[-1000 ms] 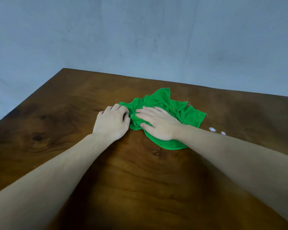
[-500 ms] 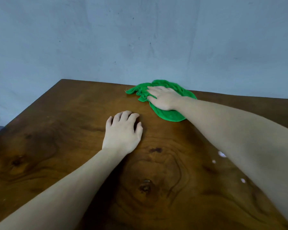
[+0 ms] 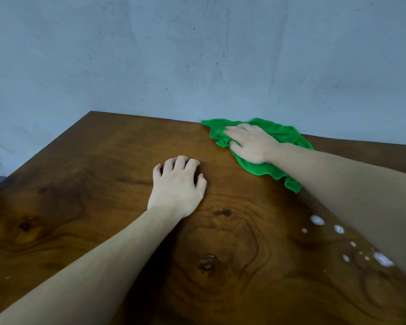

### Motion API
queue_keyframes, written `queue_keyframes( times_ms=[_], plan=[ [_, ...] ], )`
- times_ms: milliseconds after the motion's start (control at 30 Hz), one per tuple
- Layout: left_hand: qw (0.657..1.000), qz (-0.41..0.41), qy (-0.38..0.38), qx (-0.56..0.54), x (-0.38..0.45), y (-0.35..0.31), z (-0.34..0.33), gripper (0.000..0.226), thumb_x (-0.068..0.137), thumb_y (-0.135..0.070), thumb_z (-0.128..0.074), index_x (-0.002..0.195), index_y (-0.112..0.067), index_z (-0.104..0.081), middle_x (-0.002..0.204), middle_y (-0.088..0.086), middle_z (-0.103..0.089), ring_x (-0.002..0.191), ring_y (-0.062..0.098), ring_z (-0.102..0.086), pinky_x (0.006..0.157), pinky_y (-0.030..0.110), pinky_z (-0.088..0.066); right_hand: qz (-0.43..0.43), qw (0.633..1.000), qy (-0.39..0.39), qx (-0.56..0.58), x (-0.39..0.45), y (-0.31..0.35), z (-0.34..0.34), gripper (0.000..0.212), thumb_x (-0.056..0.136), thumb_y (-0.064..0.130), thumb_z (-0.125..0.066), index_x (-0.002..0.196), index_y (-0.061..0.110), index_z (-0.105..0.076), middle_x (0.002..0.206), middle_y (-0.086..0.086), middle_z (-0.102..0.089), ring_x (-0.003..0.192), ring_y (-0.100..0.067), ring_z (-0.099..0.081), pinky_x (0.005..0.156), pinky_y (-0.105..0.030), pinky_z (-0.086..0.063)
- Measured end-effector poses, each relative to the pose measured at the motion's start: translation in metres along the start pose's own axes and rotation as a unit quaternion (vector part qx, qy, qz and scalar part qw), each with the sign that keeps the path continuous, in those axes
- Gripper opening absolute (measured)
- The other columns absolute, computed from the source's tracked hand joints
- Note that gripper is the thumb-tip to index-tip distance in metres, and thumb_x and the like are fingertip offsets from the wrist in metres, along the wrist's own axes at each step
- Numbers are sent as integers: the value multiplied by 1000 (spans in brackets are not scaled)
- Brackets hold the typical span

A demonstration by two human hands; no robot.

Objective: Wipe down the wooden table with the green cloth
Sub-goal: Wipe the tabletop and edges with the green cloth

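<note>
The green cloth [image 3: 284, 134] lies crumpled at the far edge of the dark wooden table [image 3: 92, 184], right against the wall. My right hand [image 3: 251, 143] presses flat on top of it with the fingers stretched out toward the left. My left hand [image 3: 177, 186] rests on the bare wood nearer to me, a hand's width from the cloth, its fingertips bent down onto the surface and holding nothing.
Several white foam spots [image 3: 338, 238] sit on the wood at the right, beside my right forearm. A grey-blue wall [image 3: 197, 55] rises directly behind the table's far edge. The table's left edge [image 3: 40, 148] runs diagonally toward me.
My right hand has slid the cloth away from me to the far edge and a little to the right. My left hand let the cloth go and stayed on the wood, its fingers now bent.
</note>
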State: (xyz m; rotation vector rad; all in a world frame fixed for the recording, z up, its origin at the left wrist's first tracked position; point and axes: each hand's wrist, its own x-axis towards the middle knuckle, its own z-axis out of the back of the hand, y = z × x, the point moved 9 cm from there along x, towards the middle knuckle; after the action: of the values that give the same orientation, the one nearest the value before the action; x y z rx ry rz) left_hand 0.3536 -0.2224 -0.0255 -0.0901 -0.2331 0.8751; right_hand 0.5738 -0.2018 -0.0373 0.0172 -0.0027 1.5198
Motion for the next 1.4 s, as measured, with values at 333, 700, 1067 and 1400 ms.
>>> queue_keyframes(
  times_ms=[333, 700, 1067, 1400],
  plan=[
    [1000, 1, 10, -10, 0, 2, -1, 46, 99, -52, -27, 137, -34, -45, 145, -6, -44, 139, 22, -33, 117, 49, -19, -88, 995, 46, 18, -39, -57, -7, 77, 92, 72, -9, 158, 33, -18, 166, 16, -6, 152, -15, -8, 121, -44, -6],
    [995, -63, 11, -74, -34, -26, 16, 35, 101, -40, -37, 127, -32, -58, 136, -7, -56, 126, 17, -49, 106, 43, -36, -102, 993, 62, 29, -162, -11, -11, 65, 101, 59, -9, 159, 29, -14, 166, 15, 1, 152, -10, 4, 123, -47, 1],
    [986, -130, 18, -102, -119, -92, 14, 42, 101, -45, -30, 133, -29, -52, 139, -8, -54, 130, 17, -46, 112, 45, -29, 29, 996, 69, 38, -305, 123, -5, 69, 100, 63, -4, 157, 29, -21, 164, 20, 5, 150, -4, 14, 121, -40, 13],
    [990, -122, 2, -74, -135, -99, 7, 48, 100, -51, -25, 140, -32, -44, 144, -11, -48, 137, 9, -36, 119, 42, -18, 49, 996, 72, 24, -257, 62, -4, 74, 92, 75, -7, 156, 40, -20, 165, 21, 0, 151, -7, 6, 122, -42, 7]
  ],
)
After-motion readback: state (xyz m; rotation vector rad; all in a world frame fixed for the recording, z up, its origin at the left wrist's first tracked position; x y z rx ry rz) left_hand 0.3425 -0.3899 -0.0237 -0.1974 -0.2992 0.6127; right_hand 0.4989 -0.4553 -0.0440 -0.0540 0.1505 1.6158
